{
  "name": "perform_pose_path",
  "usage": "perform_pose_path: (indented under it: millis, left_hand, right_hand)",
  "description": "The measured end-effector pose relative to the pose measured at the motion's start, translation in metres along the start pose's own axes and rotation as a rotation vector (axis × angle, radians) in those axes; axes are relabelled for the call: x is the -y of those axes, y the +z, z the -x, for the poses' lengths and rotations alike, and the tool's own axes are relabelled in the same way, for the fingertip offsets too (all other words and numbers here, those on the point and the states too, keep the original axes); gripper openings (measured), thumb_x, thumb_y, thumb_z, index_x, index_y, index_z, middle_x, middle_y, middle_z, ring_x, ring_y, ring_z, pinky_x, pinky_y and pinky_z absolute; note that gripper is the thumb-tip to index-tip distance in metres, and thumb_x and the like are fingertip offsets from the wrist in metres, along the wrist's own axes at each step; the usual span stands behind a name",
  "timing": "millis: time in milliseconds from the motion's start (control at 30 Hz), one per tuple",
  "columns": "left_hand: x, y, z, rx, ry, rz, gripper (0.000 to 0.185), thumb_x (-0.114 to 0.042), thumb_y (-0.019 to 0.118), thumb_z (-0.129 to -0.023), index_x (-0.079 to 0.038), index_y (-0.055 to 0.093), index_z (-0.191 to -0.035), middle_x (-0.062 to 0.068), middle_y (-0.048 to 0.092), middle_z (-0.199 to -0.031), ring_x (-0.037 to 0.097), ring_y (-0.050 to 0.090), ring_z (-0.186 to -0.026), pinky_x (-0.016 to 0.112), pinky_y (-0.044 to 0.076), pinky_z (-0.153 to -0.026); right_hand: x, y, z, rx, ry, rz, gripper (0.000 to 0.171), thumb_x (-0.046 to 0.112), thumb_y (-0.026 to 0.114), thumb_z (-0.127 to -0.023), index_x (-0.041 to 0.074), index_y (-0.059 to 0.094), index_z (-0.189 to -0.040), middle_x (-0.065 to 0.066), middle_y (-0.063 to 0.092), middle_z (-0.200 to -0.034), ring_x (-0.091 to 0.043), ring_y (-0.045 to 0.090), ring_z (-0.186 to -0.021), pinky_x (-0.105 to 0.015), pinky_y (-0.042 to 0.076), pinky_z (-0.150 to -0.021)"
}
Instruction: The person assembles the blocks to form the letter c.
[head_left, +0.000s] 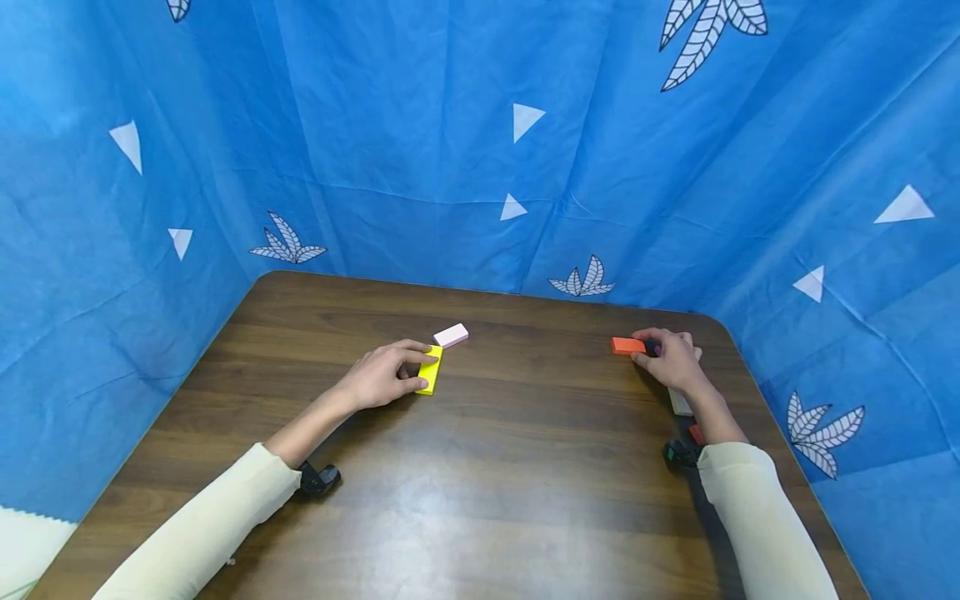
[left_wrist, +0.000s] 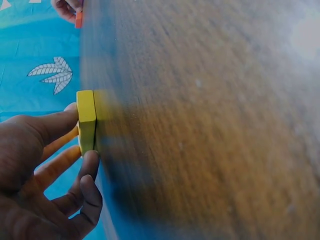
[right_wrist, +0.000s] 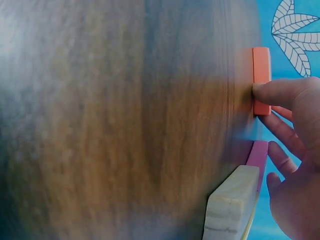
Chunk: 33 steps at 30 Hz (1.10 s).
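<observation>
Two blocks are in my hands on the brown table (head_left: 480,467): my left hand (head_left: 382,377) pinches the yellow block (head_left: 431,369) between thumb and fingers, just beside a pink block (head_left: 451,335). My right hand (head_left: 672,360) grips the orange block (head_left: 627,346) near the far right corner, above a pale wooden block (right_wrist: 232,205).

Brown wooden table (head_left: 480,500), yellow block (head_left: 431,370), pink block (head_left: 452,335), orange block (head_left: 627,346)

Yellow block (head_left: 430,369) flat on table, orange block (head_left: 627,346) prob. flat too.
</observation>
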<state>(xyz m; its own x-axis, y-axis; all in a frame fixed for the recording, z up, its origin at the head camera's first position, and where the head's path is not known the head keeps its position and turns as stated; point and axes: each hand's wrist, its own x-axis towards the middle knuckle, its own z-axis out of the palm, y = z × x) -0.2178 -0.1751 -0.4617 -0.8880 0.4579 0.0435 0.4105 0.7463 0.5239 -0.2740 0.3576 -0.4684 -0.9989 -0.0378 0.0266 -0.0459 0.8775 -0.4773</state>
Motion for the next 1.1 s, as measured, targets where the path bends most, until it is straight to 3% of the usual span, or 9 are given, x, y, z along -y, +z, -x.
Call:
perform_pose_path:
  millis: [433, 867, 1100]
  left_hand:
    - [0.001, 0.001, 0.0, 0.005, -0.005, -0.013, 0.045, -0.026, 0.081, -0.099, -0.018, 0.073, -0.142, 0.005, 0.062, -0.156, 0.01, 0.067, -0.09, 0.029, 0.054, -0.075]
    - [0.0, -0.001, -0.001, 0.005, 0.0, -0.007, 0.045, -0.026, 0.081, -0.099, -0.017, 0.073, -0.142, 0.006, 0.062, -0.156, 0.011, 0.068, -0.092, 0.03, 0.054, -0.077]
    - [0.001, 0.0, 0.0, 0.008, -0.009, -0.005, 0.045, -0.026, 0.081, -0.099, -0.017, 0.073, -0.142, 0.007, 0.062, -0.157, 0.011, 0.068, -0.092, 0.03, 0.055, -0.077]
  right_hand:
    - [0.003, 0.001, 0.003, -0.01, 0.021, -0.01, 0.041, 0.024, 0.075, -0.102, 0.004, 0.068, -0.137, -0.033, 0.064, -0.13, -0.048, 0.037, -0.122, -0.075, 0.015, -0.105]
    - [0.018, 0.007, -0.003, -0.042, -0.039, -0.053, 0.041, 0.024, 0.074, -0.104, 0.0, 0.066, -0.136, -0.033, 0.062, -0.143, -0.051, 0.044, -0.129, -0.077, 0.014, -0.11]
    - [0.031, 0.016, -0.007, 0.017, -0.041, -0.105, 0.042, 0.025, 0.072, -0.105, 0.003, 0.064, -0.14, -0.028, 0.06, -0.145, -0.049, 0.05, -0.133, -0.074, 0.022, -0.118]
